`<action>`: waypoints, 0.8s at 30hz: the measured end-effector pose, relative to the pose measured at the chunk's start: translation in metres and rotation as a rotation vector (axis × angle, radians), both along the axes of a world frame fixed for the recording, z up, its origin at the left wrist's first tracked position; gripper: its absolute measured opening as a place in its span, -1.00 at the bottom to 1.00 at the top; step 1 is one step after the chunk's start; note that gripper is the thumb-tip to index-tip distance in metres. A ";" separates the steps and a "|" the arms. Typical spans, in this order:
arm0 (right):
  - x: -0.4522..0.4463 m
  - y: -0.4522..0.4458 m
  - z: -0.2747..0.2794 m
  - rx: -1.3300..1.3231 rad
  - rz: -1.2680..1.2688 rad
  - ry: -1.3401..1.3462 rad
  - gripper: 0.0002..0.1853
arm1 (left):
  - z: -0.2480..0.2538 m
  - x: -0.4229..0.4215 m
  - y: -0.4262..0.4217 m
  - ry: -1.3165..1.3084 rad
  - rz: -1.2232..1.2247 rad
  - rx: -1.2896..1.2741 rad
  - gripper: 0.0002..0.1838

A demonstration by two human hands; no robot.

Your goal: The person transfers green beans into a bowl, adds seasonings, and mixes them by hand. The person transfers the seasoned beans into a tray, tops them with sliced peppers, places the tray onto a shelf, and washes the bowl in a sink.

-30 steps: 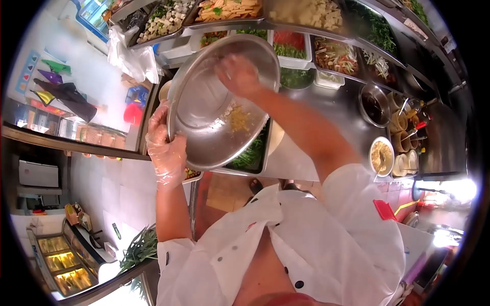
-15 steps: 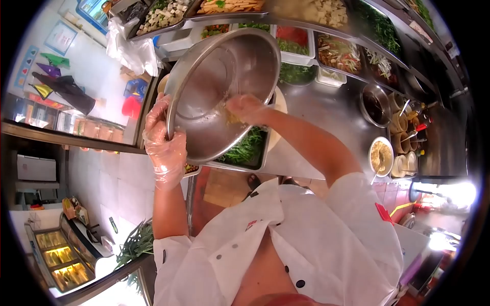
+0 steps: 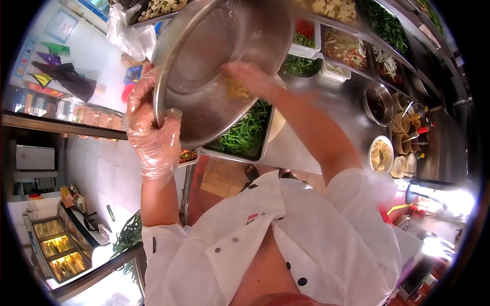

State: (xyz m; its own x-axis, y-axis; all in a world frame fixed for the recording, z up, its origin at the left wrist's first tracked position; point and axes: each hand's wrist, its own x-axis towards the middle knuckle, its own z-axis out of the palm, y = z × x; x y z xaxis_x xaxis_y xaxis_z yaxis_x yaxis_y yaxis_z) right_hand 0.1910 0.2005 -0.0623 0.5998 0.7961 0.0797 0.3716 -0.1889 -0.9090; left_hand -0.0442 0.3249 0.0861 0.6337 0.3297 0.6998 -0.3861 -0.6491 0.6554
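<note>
A large steel bowl is tilted on its side over the counter. My left hand, in a clear plastic glove, grips the bowl's left rim, thumb and fingers on either side. A small heap of yellowish minced food lies on the bowl's inner wall. My right hand is inside the bowl beside this heap, its fingers stretched out and somewhat blurred. Nothing can be seen held in it. Below the bowl's lower rim stands a tray of chopped greens.
Trays of vegetables line the back. To the right are a steel bowl of dark liquid, a white bowl with a spoon and sauce containers. A plastic bag hangs at the upper left.
The bowl and my left hand have moved left, and the bowl sits higher in view, uncovering more of the greens. My right hand, lately at the yellowish heap, is now slightly above it with fingers extended.
</note>
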 end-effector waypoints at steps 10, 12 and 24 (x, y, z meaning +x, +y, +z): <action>-0.006 0.031 0.023 0.138 0.232 -0.342 -0.51 | 0.001 0.005 -0.019 -0.031 0.107 0.052 -0.69; -0.007 0.027 0.019 -0.027 0.349 -0.486 -0.52 | 0.003 0.006 -0.015 -0.027 0.124 0.101 -0.72; 0.088 -0.017 0.007 -0.077 -0.110 -0.709 -0.52 | -0.001 -0.016 -0.021 0.016 0.154 0.161 -0.82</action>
